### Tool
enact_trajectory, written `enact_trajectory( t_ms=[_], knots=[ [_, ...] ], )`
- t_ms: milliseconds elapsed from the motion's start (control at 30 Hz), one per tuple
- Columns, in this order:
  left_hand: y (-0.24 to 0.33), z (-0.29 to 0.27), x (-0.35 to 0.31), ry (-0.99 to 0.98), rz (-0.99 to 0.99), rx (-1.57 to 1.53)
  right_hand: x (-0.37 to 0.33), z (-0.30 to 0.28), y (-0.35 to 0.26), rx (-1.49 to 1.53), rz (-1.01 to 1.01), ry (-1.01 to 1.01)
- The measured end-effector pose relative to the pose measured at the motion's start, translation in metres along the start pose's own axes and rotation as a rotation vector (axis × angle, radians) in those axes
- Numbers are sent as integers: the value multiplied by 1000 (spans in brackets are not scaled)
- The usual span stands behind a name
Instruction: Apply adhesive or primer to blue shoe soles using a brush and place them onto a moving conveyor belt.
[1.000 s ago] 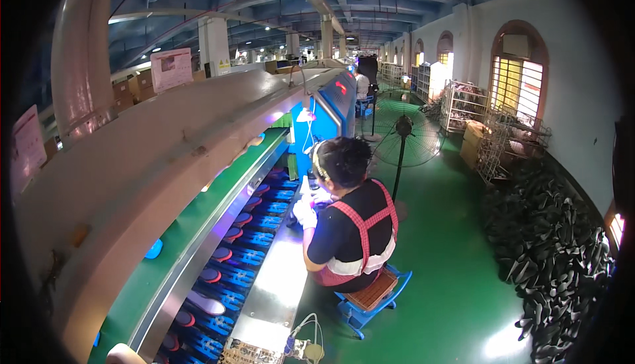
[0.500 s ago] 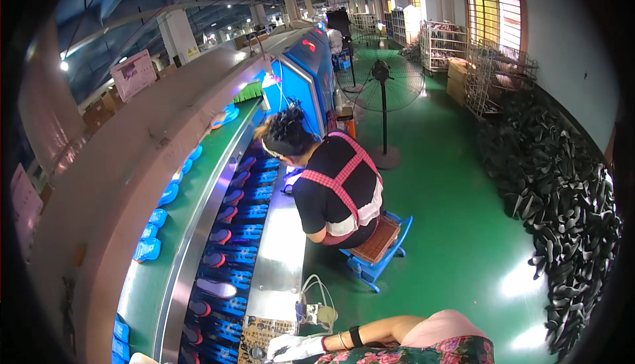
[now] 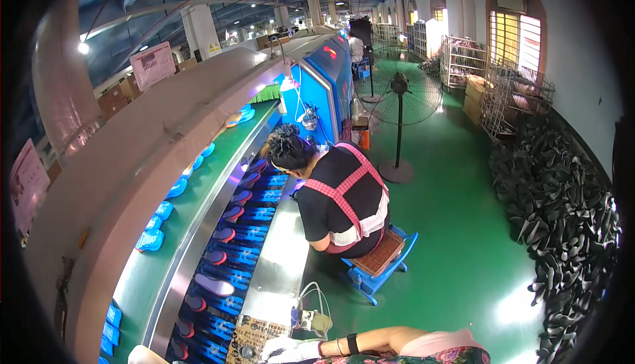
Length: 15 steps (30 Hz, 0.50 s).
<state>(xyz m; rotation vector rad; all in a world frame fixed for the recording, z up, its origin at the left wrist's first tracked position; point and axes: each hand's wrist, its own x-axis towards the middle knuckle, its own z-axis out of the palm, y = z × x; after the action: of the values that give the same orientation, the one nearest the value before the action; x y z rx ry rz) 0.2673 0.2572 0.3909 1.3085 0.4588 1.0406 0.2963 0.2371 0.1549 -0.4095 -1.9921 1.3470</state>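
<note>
My right hand (image 3: 291, 350), in a white glove, is low in the picture at the edge of a metal ledge (image 3: 281, 248). Next to it lies a patterned brown board (image 3: 261, 329) with a round metal piece (image 3: 247, 352) on it. The lower edge cuts off part of the glove, and its fingers do not show clearly. A pale rounded shape (image 3: 145, 356) pokes up at the lower left; I cannot tell whether it is my left hand. Dark shoe parts with pinkish rims (image 3: 215, 257) and one pale sole (image 3: 215, 284) lie on a blue slatted conveyor (image 3: 228, 303).
A person (image 3: 340, 199) sits on a blue stool (image 3: 374, 268) ahead, bent over the ledge. Blue shoe-shaped pieces (image 3: 151, 240) lie on a green belt (image 3: 132, 278). A floor fan (image 3: 398, 126) stands beyond. Dark shoe parts (image 3: 562, 232) are heaped along the right wall.
The view has shifted slightly, so the scene sits a little to the right and lower at the far end. My gloved right hand remains beside the board. The seated person has leaned slightly lower.
</note>
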Motion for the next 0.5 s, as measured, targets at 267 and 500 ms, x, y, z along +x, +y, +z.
enact_trajectory(
  t_ms=[267,500],
  knots=[
    [-5,1,2,27,-12,-6,2,8,11,228,-59,99],
    [-7,-8,8,11,46,-29,12,3,21,250,40,107]
  ],
)
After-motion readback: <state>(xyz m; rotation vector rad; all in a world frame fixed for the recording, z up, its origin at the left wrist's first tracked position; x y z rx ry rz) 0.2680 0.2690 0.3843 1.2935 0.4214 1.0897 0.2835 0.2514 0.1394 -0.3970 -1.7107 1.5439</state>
